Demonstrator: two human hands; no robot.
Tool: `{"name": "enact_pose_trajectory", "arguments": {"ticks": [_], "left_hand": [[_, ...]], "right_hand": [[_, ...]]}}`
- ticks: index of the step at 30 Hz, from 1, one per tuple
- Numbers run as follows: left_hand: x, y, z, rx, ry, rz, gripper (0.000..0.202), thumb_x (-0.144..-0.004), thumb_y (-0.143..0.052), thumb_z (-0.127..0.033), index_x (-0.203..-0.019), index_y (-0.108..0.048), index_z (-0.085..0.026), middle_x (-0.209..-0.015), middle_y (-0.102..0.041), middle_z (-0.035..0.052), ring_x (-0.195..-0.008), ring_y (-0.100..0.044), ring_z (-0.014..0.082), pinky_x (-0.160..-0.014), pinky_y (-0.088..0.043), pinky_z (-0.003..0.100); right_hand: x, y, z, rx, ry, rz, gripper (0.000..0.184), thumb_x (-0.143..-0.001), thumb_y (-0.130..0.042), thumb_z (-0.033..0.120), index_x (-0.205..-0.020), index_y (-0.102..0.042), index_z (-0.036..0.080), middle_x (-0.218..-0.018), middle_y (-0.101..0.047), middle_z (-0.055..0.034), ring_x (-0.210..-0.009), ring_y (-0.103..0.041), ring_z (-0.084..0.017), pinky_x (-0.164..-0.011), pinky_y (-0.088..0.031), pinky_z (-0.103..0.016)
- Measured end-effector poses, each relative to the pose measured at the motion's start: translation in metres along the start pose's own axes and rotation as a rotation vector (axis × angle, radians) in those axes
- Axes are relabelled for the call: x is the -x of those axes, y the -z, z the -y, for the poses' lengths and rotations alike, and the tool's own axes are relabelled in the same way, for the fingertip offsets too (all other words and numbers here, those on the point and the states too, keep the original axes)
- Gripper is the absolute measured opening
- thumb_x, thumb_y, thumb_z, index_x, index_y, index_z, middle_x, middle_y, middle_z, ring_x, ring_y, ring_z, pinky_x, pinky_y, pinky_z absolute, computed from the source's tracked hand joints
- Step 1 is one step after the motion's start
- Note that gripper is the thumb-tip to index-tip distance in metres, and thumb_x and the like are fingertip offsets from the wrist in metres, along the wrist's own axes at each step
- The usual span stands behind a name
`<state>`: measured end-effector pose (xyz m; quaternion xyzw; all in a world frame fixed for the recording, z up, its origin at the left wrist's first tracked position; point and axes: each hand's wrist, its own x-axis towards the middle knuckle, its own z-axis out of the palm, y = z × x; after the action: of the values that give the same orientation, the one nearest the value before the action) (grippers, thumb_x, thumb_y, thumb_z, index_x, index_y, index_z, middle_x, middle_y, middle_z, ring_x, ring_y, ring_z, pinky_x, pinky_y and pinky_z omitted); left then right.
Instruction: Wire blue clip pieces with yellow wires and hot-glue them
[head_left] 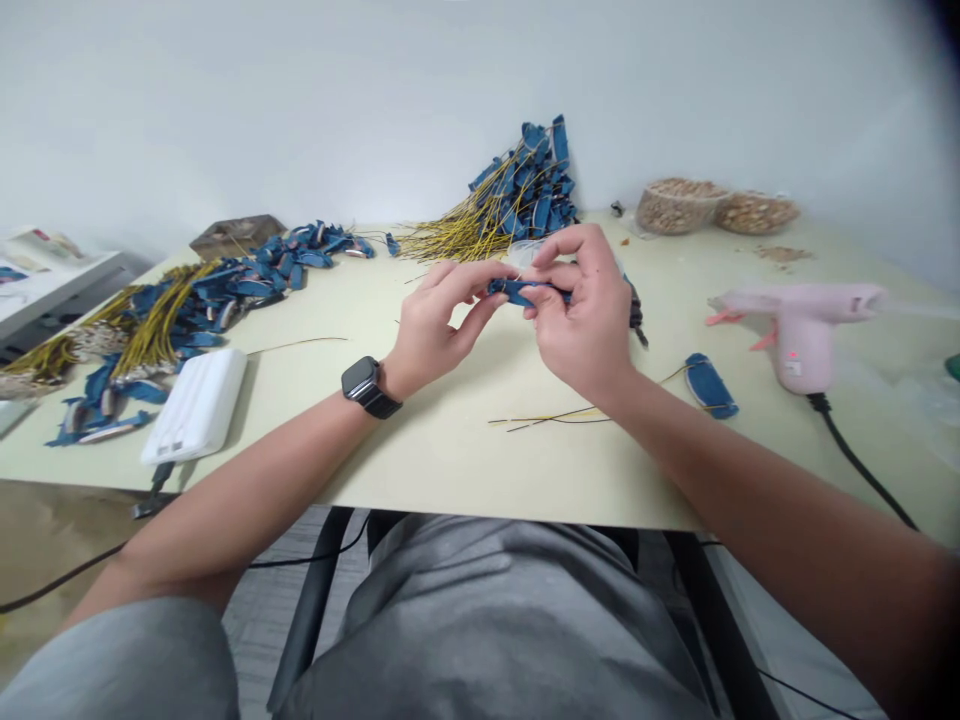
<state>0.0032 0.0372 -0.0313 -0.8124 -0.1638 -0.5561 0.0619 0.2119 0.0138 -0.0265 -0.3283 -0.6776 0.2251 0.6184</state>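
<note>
Both hands meet over the middle of the table on a small blue piece (513, 291). My left hand (444, 318), with a black watch (363, 384) on its wrist, pinches the left end between thumb and fingers. From the other side, my right hand (583, 318) has its thumb and fingers closed on the right part, hiding much of it. Below and right of my hands lies another blue piece (711, 386) with thin wires attached. Loose dark and yellow wire ends (541, 417) stretch left beneath my right forearm.
A pink hot glue gun (806, 330) with a lit red light rests at right, its black cord trailing off. Blue pieces on yellow wires are heaped at the back (517, 195) and left (255, 275). A white power bank (196, 405) and two containers of brownish bits (681, 207) lie around.
</note>
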Motion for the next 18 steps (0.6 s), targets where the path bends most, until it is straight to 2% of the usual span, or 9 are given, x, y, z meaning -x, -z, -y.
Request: {"name": "enact_pose_trajectory", "arguments": {"ticks": [5, 11, 15, 18], "left_hand": [[0.006, -0.004, 0.005, 0.098, 0.103, 0.056, 0.027, -0.122, -0.073, -0.04, -0.144, -0.08, -0.027, -0.123, -0.088, 0.0095, -0.1, -0.08, 0.0195, -0.088, -0.068, 0.033], [0.01, -0.005, 0.006, 0.245, 0.234, 0.061, 0.034, -0.117, -0.08, -0.05, -0.141, -0.083, -0.026, -0.124, -0.087, 0.0114, -0.103, -0.081, 0.0208, -0.091, -0.067, 0.033], [0.011, -0.008, 0.005, 0.355, 0.387, 0.07, 0.047, -0.109, -0.089, -0.06, -0.137, -0.083, -0.023, -0.131, -0.087, 0.0134, -0.105, -0.084, 0.0218, -0.093, -0.067, 0.034], [0.01, -0.011, 0.003, 0.525, 0.511, 0.076, 0.056, -0.102, -0.096, -0.066, -0.135, -0.082, -0.022, -0.135, -0.087, 0.0142, -0.111, -0.088, 0.024, -0.098, -0.068, 0.036]], "right_hand": [[-0.006, 0.004, -0.01, -0.049, -0.161, 0.052, 0.027, -0.099, -0.08, 0.023, -0.12, -0.066, 0.032, -0.093, -0.072, 0.0036, -0.083, -0.073, -0.018, -0.072, -0.063, -0.034], [-0.008, 0.005, 0.002, -0.099, -0.304, 0.088, 0.031, -0.095, -0.084, 0.021, -0.11, -0.059, 0.031, -0.08, -0.069, 0.0078, -0.071, -0.069, -0.016, -0.066, -0.059, -0.032], [-0.011, 0.004, 0.008, -0.152, -0.374, 0.105, 0.035, -0.096, -0.082, 0.012, -0.105, -0.054, 0.031, -0.075, -0.067, 0.0089, -0.063, -0.065, -0.014, -0.06, -0.053, -0.03], [-0.013, 0.006, 0.011, -0.218, -0.471, 0.135, 0.035, -0.097, -0.077, 0.005, -0.104, -0.053, 0.03, -0.073, -0.067, 0.0087, -0.055, -0.06, -0.012, -0.055, -0.046, -0.028]]}}
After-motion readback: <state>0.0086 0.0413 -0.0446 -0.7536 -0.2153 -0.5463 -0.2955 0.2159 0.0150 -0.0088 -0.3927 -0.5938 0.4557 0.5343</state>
